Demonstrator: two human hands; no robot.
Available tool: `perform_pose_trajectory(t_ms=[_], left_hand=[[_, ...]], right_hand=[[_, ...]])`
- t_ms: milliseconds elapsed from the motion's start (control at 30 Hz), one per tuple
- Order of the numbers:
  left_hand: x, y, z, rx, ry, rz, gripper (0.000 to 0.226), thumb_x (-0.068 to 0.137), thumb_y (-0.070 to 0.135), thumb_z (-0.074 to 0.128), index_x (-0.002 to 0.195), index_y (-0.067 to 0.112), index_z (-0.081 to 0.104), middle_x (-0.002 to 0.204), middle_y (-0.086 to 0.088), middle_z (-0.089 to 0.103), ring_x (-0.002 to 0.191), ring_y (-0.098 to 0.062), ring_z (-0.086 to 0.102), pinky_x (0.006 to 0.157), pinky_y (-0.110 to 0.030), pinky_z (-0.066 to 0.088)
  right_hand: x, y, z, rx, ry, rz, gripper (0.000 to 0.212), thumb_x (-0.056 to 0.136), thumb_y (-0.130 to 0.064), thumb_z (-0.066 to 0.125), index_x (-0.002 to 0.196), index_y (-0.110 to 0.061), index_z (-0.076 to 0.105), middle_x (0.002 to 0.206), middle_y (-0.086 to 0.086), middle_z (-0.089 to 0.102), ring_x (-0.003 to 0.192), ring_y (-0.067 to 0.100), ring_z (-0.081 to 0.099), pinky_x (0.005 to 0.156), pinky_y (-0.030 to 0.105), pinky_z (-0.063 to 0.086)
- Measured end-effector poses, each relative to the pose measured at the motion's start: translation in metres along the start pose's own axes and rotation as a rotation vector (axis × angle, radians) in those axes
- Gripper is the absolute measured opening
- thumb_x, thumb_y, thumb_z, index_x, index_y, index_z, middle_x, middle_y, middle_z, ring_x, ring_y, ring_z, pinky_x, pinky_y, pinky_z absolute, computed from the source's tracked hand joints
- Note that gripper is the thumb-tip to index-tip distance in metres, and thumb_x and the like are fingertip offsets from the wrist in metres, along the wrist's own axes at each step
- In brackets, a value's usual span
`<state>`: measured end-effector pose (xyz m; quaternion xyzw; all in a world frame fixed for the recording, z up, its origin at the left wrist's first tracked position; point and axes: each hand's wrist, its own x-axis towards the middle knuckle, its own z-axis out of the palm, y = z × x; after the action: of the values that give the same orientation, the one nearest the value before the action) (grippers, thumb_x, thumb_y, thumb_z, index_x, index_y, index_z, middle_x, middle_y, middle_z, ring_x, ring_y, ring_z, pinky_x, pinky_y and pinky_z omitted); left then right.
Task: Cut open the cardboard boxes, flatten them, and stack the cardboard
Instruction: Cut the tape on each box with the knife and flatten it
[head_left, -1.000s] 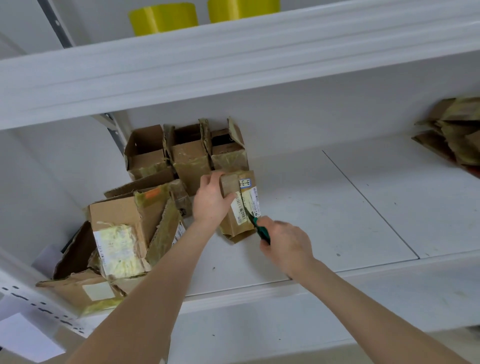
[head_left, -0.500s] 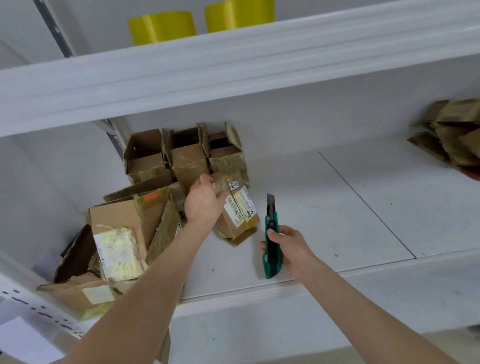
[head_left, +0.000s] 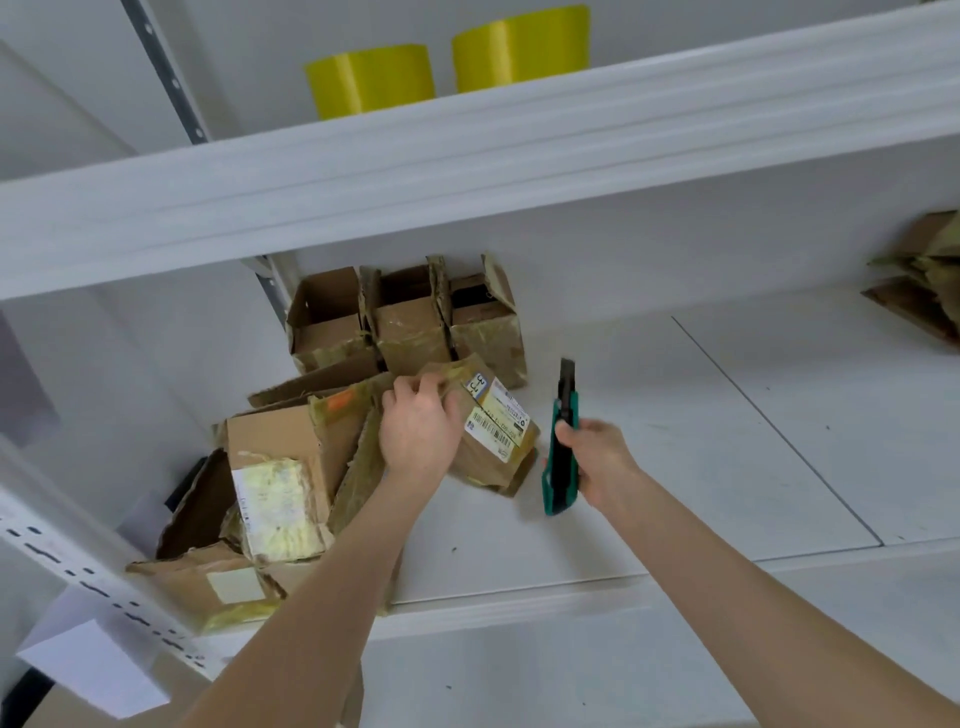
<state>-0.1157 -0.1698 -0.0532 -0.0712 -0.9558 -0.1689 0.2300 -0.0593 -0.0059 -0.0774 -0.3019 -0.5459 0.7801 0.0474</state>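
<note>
At frame centre my left hand (head_left: 418, 431) grips the small labelled brown cardboard box (head_left: 493, 431); my right hand (head_left: 597, 457) holds the green utility knife (head_left: 563, 457) beside it; the other boxes (head_left: 270, 452) heaped at left await cutting.

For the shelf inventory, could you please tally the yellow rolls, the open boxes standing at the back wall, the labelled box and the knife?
Yellow rolls: 2
Open boxes standing at the back: 3
Labelled box, in the left hand: 1
Green knife, in the right hand: 1
Total: 7
</note>
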Motion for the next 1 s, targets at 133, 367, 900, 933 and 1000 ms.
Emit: perform_pose_trajectory(t_ms=[133,367,900,933,1000], left_hand=[[0.002,0.005,-0.002,0.02,-0.006,0.052,0.035,0.1,0.029,0.041,0.126,0.011,0.056,0.118,-0.013,0.062,0.108,-0.033,0.053,0.087,-0.038,0.044],[0.001,0.007,0.001,-0.384,0.018,-0.173,0.033,0.099,0.025,0.046,0.128,0.008,0.049,0.106,-0.012,0.067,0.094,-0.033,0.064,0.077,-0.041,0.053],[0.001,0.021,0.054,0.309,-0.297,0.46,0.11,0.065,0.062,0.074,0.149,0.02,0.016,0.145,-0.005,0.031,0.138,-0.024,0.026,0.117,-0.047,0.005],[-0.001,0.021,0.055,0.332,-0.287,0.457,0.11,0.066,0.065,0.071,0.148,0.019,0.015,0.145,-0.006,0.029,0.138,-0.025,0.025,0.117,-0.048,0.004],[-0.005,0.022,0.058,0.41,-0.274,0.458,0.114,0.068,0.07,0.067,0.149,0.015,0.008,0.145,-0.009,0.026,0.14,-0.028,0.02,0.118,-0.049,0.003]], right_hand=[[-0.004,0.029,0.003,0.077,-0.218,0.138,0.003,0.096,-0.004,0.053,0.096,-0.003,0.057,0.089,0.015,0.065,0.076,0.029,0.062,0.077,0.043,0.054],[0.01,-0.029,-0.011,0.054,-0.102,-0.24,0.006,0.097,-0.009,0.054,0.1,-0.014,0.055,0.093,0.004,0.066,0.072,0.019,0.063,0.059,0.028,0.052],[0.012,0.005,-0.044,-0.252,0.002,-0.245,0.01,0.093,-0.016,0.06,0.103,-0.016,0.06,0.099,0.009,0.068,0.091,0.027,0.066,0.086,0.041,0.053],[0.01,0.007,-0.052,-0.304,0.044,-0.288,0.012,0.092,-0.019,0.062,0.103,-0.019,0.062,0.092,0.008,0.07,0.085,0.025,0.069,0.081,0.038,0.055],[0.004,0.014,-0.07,-0.413,0.097,-0.391,0.014,0.089,-0.021,0.065,0.103,-0.022,0.065,0.076,0.002,0.07,0.066,0.014,0.071,0.062,0.023,0.054]])
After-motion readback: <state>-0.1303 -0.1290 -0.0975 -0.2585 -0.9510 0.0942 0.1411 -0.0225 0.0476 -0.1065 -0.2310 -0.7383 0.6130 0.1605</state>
